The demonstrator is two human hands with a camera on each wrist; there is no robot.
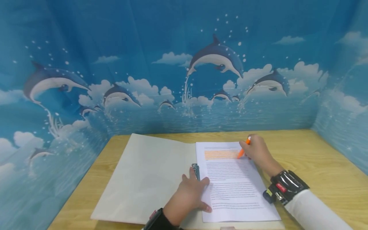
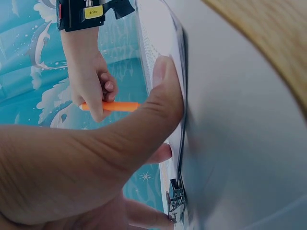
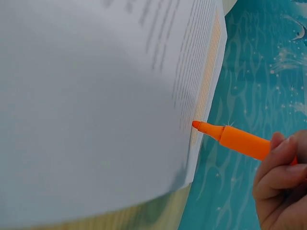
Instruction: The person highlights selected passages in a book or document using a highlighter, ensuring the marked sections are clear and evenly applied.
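My right hand (image 1: 255, 149) grips an orange highlighter (image 3: 245, 142), its tip at the right end of the orange-marked lines near the top of a printed sheet (image 1: 233, 195). The sheet lies on the right side of an open white folder (image 1: 146, 179). With fingers spread, my left hand (image 1: 191, 191) rests along the sheet's left edge. Its thumb (image 2: 168, 88) presses on the paper near the bottom, and a fingertip touches the metal clip (image 1: 196, 172) at the fold. In the right wrist view the highlighter is uncapped, its orange tip right at the page.
The folder lies on a wooden table (image 1: 299, 159). Behind the table and at its sides hangs a blue curtain (image 1: 161, 38) printed with dolphins and clouds. Black straps with small devices (image 1: 287, 187) are on both wrists.
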